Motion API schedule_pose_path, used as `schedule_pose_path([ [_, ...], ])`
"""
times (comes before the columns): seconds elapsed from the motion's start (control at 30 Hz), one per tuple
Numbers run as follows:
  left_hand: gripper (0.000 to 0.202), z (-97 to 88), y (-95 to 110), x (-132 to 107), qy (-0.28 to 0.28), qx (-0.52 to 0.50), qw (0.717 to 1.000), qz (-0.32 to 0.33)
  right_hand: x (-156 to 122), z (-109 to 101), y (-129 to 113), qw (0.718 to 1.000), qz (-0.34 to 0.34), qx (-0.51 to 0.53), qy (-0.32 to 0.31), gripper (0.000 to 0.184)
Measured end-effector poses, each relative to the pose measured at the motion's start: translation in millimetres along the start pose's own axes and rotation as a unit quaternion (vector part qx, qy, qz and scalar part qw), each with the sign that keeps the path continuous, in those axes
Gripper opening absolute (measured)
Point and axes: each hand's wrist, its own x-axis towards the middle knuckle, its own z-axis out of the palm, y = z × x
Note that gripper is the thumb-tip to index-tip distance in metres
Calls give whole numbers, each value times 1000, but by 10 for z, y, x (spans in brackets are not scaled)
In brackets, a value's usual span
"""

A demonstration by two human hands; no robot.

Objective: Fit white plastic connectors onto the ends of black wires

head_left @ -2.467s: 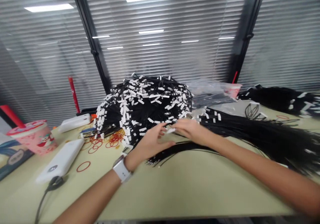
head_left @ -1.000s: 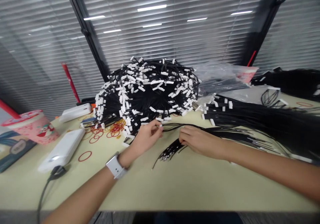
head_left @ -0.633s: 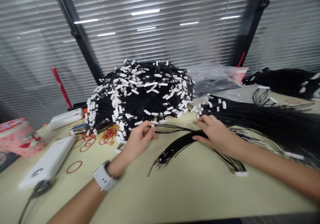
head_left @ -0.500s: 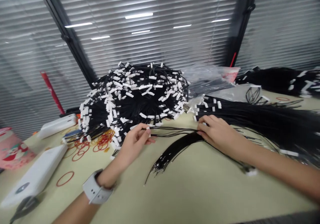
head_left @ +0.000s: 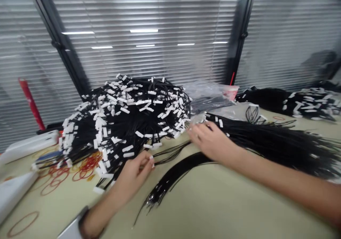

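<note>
My left hand (head_left: 135,173) is closed in a pinch on the connector end of a few thin black cables (head_left: 170,153), at the front edge of a big heap of cables (head_left: 128,118) with white connectors. Those cables run over to my right hand (head_left: 207,139), whose curled fingers are closed around them, slightly blurred. Below and partly under the right hand, a curved bundle of black wires (head_left: 176,169) lies on the table, its bare tips pointing to the front left.
Another long cable bundle (head_left: 266,139) lies to the right, with a further pile (head_left: 301,102) behind it. Clear plastic bags (head_left: 205,97) sit at the back. Red rubber bands (head_left: 87,166) and white devices (head_left: 29,146) are on the left of the table (head_left: 213,203).
The view has turned right, so the scene sits further left and lower. My right hand has shifted away from the curved bundle toward the heap; my left hand keeps its pinch.
</note>
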Motion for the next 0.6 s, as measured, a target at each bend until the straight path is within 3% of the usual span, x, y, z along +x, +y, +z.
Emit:
schedule_pose_path([
  [0.1,16,16,-2,-8,-1,46,999,25,-38,-77,-436,975,-77,210,-3,25],
  [0.2,15,-7,16,-6,3,69,997,25,-13,-93,-640,933,-82,350,-33,26],
  [0.37,17,-26,53,-51,11,128,988,81,32,13,-711,903,-31,426,-50,21],
  [0.6,16,66,87,-82,33,95,992,72,-40,35,-702,884,4,465,-41,21],
])
